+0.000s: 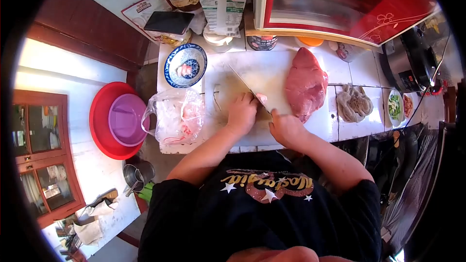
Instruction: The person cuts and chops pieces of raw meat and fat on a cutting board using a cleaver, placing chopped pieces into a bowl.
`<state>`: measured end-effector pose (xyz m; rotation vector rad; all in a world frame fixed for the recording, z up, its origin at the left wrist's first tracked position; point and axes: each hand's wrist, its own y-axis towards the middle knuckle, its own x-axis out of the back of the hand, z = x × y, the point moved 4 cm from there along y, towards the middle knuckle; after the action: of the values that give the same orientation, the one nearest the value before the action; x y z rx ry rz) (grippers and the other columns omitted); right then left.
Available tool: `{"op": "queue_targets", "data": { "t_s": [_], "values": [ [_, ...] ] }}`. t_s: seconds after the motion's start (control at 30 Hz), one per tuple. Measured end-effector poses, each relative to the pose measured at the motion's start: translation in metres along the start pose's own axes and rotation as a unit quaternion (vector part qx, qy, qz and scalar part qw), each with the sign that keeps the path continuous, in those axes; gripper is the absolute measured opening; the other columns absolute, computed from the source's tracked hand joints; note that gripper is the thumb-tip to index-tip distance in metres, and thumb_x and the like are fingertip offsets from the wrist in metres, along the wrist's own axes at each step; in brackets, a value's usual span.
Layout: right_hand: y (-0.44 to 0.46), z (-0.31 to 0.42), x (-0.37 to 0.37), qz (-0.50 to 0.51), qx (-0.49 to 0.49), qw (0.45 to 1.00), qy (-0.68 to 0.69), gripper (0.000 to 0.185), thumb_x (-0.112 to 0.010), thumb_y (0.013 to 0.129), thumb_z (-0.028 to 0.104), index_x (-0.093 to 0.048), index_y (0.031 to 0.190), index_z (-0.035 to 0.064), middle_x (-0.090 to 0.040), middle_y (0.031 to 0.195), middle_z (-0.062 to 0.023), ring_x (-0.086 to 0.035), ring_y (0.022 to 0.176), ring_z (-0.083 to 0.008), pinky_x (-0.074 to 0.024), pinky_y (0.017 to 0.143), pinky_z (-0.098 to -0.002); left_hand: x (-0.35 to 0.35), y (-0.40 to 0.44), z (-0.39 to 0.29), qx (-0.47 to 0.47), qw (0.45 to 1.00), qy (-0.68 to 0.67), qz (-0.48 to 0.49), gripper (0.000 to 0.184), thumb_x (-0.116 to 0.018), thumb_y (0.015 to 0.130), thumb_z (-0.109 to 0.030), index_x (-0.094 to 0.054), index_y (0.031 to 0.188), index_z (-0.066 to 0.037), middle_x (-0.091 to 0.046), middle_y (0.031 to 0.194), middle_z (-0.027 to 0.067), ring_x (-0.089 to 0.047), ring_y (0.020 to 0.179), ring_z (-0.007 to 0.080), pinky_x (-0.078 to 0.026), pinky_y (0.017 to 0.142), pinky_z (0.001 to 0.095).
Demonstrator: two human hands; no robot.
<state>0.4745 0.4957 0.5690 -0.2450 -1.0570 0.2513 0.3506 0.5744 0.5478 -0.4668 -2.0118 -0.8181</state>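
Observation:
My right hand [287, 130] grips the handle of a kitchen knife [246, 84], whose blade slants up and left across a pale cutting board [274, 75]. My left hand [242, 113] rests on the board just left of the blade, fingers curled; whatever lies under them is hidden. A small pinkish-white piece of meat [262, 98] shows against the blade by those fingertips. To the right lies a large pink slab of raw meat [307, 85]. A blue-and-white bowl [169, 70] at the upper left holds a few small meat pieces.
A clear plastic bag [177, 111] lies left of my left hand. A crumpled cloth [355, 104] and a dish with chopped greens [395, 107] are on the right. A glass-fronted cabinet [315, 0] overhangs the back. Purple [127, 119] and red [99, 128] basins stand at left.

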Motion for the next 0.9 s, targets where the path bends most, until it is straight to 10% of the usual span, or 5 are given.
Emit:
{"op": "queue_targets", "data": {
  "t_s": [0.37, 0.9],
  "values": [
    [-0.022, -0.004, 0.043, -0.005, -0.041, 0.982, 0.186, 0.022, -0.054, 0.083, 0.016, -0.046, 0.093, -0.0012, -0.059, 0.073, -0.0279, -0.058, 0.069, -0.0457, -0.0474, 0.065, -0.0518, 0.027, -0.004, -0.001, 0.161, 0.974, -0.152, 0.054, 0.044, -0.071, 0.073, -0.023, -0.055, 0.110, -0.004, -0.057, 0.099, 0.0146, -0.055, 0.091, 0.0326, -0.047, 0.078, 0.0409],
    [-0.036, -0.002, 0.023, 0.028, 0.016, 0.995, 0.099, 0.023, -0.052, 0.083, 0.015, -0.044, 0.093, -0.0035, -0.058, 0.066, -0.0272, -0.058, 0.065, -0.0456, -0.0467, 0.062, -0.0531, 0.006, -0.013, 0.006, 0.045, 0.998, -0.031, 0.008, 0.018, -0.064, 0.069, -0.010, -0.061, 0.086, -0.006, -0.056, 0.085, 0.0088, -0.055, 0.083, 0.0298, -0.045, 0.071, 0.0402]
  ]
}}
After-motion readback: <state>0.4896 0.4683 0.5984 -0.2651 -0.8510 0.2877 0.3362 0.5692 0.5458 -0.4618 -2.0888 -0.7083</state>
